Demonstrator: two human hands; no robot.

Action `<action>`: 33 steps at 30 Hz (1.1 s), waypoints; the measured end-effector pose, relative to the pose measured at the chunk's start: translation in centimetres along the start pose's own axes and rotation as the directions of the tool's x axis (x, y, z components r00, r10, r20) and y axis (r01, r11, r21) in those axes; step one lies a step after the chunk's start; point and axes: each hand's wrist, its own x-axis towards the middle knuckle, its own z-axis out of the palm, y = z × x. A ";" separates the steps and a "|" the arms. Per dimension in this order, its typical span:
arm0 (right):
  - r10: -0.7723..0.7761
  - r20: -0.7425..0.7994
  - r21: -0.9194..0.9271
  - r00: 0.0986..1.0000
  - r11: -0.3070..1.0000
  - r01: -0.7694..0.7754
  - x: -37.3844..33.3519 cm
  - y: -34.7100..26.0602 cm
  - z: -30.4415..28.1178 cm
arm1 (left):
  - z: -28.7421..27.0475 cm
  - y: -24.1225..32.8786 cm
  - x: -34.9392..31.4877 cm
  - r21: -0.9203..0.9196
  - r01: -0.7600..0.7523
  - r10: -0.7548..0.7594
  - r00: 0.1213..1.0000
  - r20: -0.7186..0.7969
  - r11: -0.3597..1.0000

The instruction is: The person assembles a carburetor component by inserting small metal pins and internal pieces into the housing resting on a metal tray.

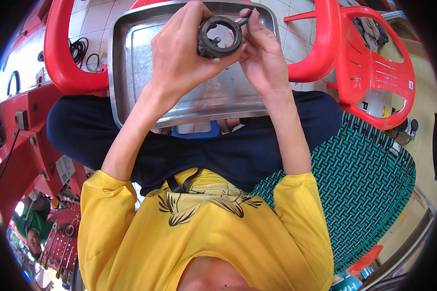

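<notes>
Hands meet at about twelve o'clock in the view, over a metal tray that rests on the person's lap. Left hand is clamped around a dark metal ring, thumb and fingers wrapped on its outer rim so the open bore faces the camera. Right hand is closed in a pinch on a thin dark tool (its exact kind is too small to tell) whose tip touches the ring's rim at roughly two o'clock.

Judging from this, work on the ring is under way rather than finished: the tool is at the rim, and the ring is held up above the tray, not set down in it. The bare part of the tray shows no loose parts, so nothing appears to have come off the ring or been laid aside, though the hands hide part of the tray's floor. Inside the bore a small lug or screw shows near seven o'clock; whether it is seated or loose cannot be told.

Red plastic chairs stand at two o'clock, beyond the tray.
</notes>
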 end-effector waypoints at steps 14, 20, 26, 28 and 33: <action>0.018 0.066 0.109 0.998 0.994 -0.025 0.4 0.7 -1.3 | 0.1 0.2 0.0 0.019 0.045 -0.045 0.999 0.013 0.999; 0.012 -0.055 0.128 0.998 0.992 -0.005 -0.2 -0.4 1.3 | 0.1 0.1 0.0 0.017 0.062 -0.062 0.998 0.021 0.998; -0.045 -0.064 0.054 0.997 0.997 0.048 0.3 0.9 -1.1 | 0.1 0.2 0.1 -0.022 0.079 -0.078 0.997 0.025 0.997; -0.038 -0.071 0.019 0.997 0.999 0.040 0.2 0.7 -1.5 | 0.1 0.2 0.2 -0.017 0.085 -0.084 0.996 0.034 0.996; 0.011 -0.188 0.007 0.982 1.000 -0.010 0.0 0.4 0.7 | 0.0 -0.2 0.2 -0.006 0.039 -0.039 0.999 0.015 0.999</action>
